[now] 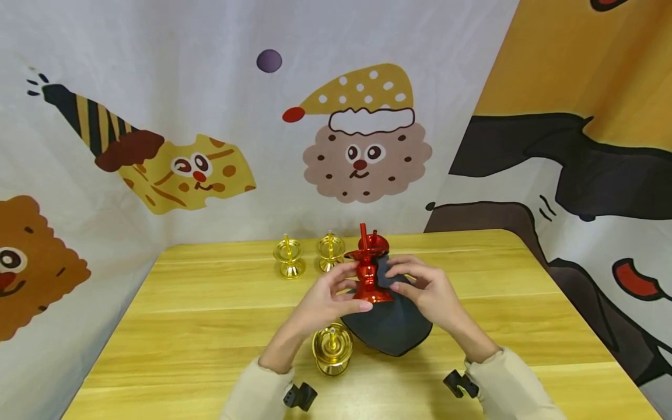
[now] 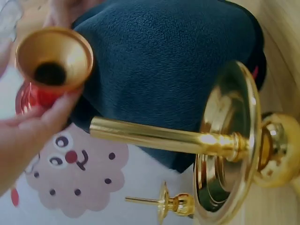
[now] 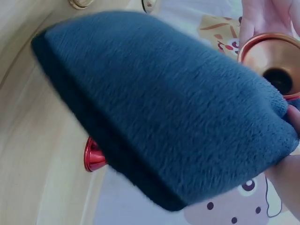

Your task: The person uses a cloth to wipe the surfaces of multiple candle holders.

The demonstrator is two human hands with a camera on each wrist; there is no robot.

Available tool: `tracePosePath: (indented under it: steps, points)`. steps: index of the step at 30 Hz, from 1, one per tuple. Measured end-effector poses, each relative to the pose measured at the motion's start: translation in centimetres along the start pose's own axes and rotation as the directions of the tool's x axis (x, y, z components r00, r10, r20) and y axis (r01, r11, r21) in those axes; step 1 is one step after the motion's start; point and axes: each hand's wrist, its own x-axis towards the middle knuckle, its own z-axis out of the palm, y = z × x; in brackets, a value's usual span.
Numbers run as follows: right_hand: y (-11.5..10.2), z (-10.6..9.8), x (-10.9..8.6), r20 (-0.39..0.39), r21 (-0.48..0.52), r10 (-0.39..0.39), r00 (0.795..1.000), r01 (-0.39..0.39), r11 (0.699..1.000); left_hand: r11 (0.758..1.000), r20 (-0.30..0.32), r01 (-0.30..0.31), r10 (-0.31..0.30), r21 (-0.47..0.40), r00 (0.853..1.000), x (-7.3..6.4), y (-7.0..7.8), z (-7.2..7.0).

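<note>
My left hand (image 1: 328, 297) grips a red metallic candlestick (image 1: 368, 274) by its stem and base, raised above the table. Its hollow, copper-coloured underside (image 2: 75, 51) faces the left wrist camera. With its thumb and fingers, my right hand (image 1: 427, 291) pinches a dark blue cloth (image 1: 394, 326) at the candlestick's right side. The cloth hangs down below both hands, and its plush surface (image 3: 164, 108) fills much of the right wrist view. A gold candlestick (image 1: 332, 347) stands upright on the table, just below my left hand.
Two more gold candlesticks (image 1: 289, 256) (image 1: 331, 251) stand near the table's back edge. Behind the held one is a second red candlestick (image 1: 379, 242), partly hidden. A printed cloth backdrop (image 1: 210, 87) rises behind the wooden table (image 1: 210, 326).
</note>
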Motion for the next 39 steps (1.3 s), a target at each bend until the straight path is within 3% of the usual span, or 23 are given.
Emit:
tracePosePath:
  steps: [3,5,7,9,10,11,13,16,19,22,24,28,31,33,35,39]
  points:
    - [-0.1,0.6,-0.1,-0.022,-0.137,-0.046,0.999,0.043,0.99,0.987,-0.084,0.005,0.008,0.161,0.996,0.1,-0.2,0.6]
    - [-0.3,1.1,-0.2,-0.033,-0.264,-0.094,0.995,0.082,0.961,0.955,-0.13,0.004,0.037,0.295,0.991,0.2,-0.4,1.1]
    - [-0.5,1.6,-0.3,-0.032,-0.379,-0.149,0.988,0.126,0.917,0.905,-0.156,0.002,0.071,0.426,0.985,0.2,-0.5,1.4]
    - [-0.6,2.0,-0.3,-0.02,-0.442,-0.194,0.981,0.165,0.882,0.871,-0.157,0.002,0.086,0.491,0.984,0.2,-0.5,1.4]
    - [-0.7,2.0,-0.2,-0.012,-0.45,-0.203,0.979,0.176,0.876,0.87,-0.156,0.006,0.081,0.493,0.984,0.2,-0.5,1.4]
    - [-0.7,2.0,-0.2,-0.004,-0.439,-0.205,0.979,0.183,0.88,0.882,-0.15,0.011,0.068,0.471,0.986,0.1,-0.5,1.2]
    - [-0.5,1.7,-0.2,0.003,-0.371,-0.174,0.985,0.163,0.914,0.929,-0.126,0.026,0.022,0.369,0.992,0.1,-0.5,0.7]
    - [-0.2,0.9,-0.2,0.012,-0.183,-0.069,0.998,0.07,0.981,0.99,-0.067,0.047,-0.038,0.132,0.997,-0.1,-0.3,-0.2]
    - [0.1,0.3,-0.1,0.034,-0.011,0.048,0.998,-0.048,0.999,0.998,0.008,0.04,-0.039,-0.052,0.999,-0.2,-0.2,-0.8]
    - [0.2,0.1,0.0,0.035,0.046,0.104,0.994,-0.106,0.993,0.99,0.055,0.037,-0.029,-0.137,0.998,-0.3,-0.2,-1.1]
    - [0.2,0.2,0.0,0.025,0.036,0.097,0.995,-0.097,0.995,0.992,0.047,0.05,-0.045,-0.113,0.998,-0.2,-0.2,-1.0]
    - [0.0,1.0,-0.1,-0.015,-0.101,0.004,1.0,-0.006,0.995,0.992,-0.047,0.084,-0.08,0.092,0.996,0.2,-0.2,-0.3]
    - [-0.4,1.8,-0.2,-0.035,-0.284,-0.115,0.993,0.1,0.954,0.955,-0.115,0.089,-0.058,0.284,0.992,0.2,-0.2,0.2]
    - [-0.7,2.0,-0.2,-0.031,-0.367,-0.185,0.982,0.161,0.916,0.937,-0.133,0.095,-0.053,0.336,0.99,0.2,-0.1,0.3]
    - [-0.7,1.9,-0.2,-0.019,-0.368,-0.211,0.977,0.189,0.91,0.948,-0.125,0.102,-0.066,0.302,0.99,0.1,0.0,0.2]
    - [-0.6,1.0,-0.1,-0.005,-0.172,-0.105,0.994,0.102,0.98,0.991,-0.044,0.117,-0.114,0.07,0.992,-0.2,0.3,-0.5]
